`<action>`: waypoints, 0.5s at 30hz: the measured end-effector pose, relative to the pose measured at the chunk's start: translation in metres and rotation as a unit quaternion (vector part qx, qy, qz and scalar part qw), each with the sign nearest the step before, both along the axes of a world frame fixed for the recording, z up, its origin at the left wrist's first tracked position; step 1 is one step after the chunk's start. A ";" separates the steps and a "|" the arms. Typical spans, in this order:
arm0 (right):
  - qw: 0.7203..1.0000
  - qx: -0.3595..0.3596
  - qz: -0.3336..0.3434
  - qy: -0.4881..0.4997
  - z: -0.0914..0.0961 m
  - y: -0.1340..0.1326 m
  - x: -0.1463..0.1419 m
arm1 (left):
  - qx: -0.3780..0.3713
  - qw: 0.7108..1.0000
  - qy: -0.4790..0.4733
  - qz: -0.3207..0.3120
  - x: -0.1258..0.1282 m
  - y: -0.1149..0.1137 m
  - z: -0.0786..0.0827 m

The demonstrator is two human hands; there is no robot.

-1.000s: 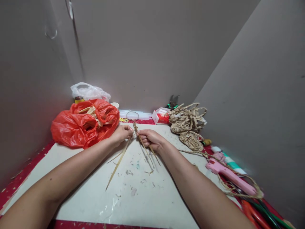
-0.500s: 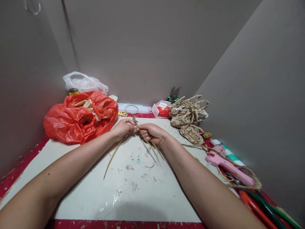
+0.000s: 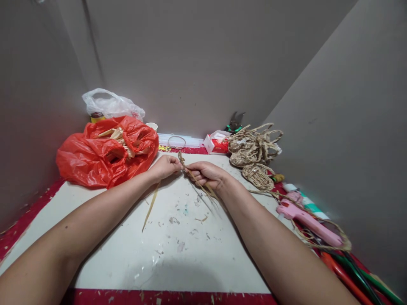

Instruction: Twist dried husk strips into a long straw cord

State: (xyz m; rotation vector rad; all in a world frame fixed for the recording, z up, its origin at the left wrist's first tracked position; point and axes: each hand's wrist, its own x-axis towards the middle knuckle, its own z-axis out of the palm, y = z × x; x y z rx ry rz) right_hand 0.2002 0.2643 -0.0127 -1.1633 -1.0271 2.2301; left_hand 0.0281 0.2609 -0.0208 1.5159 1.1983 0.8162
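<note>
Above the far part of a white board (image 3: 178, 271), both hands meet around a small piece of straw work (image 3: 181, 157), whose twisted end pokes up between them. My left hand (image 3: 167, 166) is closed in a pinch on it, and a loose straw strip (image 3: 150, 206) hangs below that hand. My right hand (image 3: 205, 173) pinches the straw from the other side, with several thin strands trailing down past its fingers toward the board. The fingertips hide the exact spot where the strands join.
At left a red plastic bag (image 3: 85, 159) holds dry straw, with a white bag (image 3: 111, 106) behind. Woven straw pieces (image 3: 257, 176) and pliers (image 3: 235, 123) lie back right, near a tissue box (image 3: 216, 144). A pink glue gun (image 3: 311, 222) rests at right. Grey walls enclose the table.
The left hand's fingers have shifted slightly on the straw, and its hanging strip has swung a little. The strands under the right hand have moved. The whole view has tilted slightly.
</note>
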 end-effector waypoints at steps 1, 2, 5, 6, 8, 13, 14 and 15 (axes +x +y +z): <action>1.000 -0.006 0.001 0.004 0.000 0.000 0.001 | 0.036 0.999 0.019 -0.007 0.000 0.000 -0.001; 1.000 -0.013 0.001 0.010 -0.001 0.001 0.001 | 0.076 0.996 0.041 -0.015 0.000 -0.001 -0.001; 0.999 -0.032 0.001 0.031 -0.003 0.003 0.002 | 0.193 0.975 0.111 -0.022 0.001 -0.003 -0.002; 0.999 -0.035 0.001 0.035 -0.004 0.003 0.002 | 0.219 0.967 0.127 -0.017 0.001 -0.003 -0.002; 0.999 -0.030 0.000 0.032 -0.004 0.003 0.001 | 0.234 0.963 0.131 -0.008 0.002 -0.005 -0.002; 0.998 0.062 -0.008 -0.032 0.001 -0.004 -0.002 | 0.095 0.995 0.009 0.004 0.005 -0.005 -0.004; 0.995 0.085 -0.008 -0.045 0.002 -0.006 -0.003 | 0.051 0.998 -0.023 0.008 0.005 -0.005 -0.004; 0.992 0.107 -0.008 -0.059 0.002 -0.008 -0.004 | 0.008 0.999 -0.053 0.011 0.005 -0.006 -0.003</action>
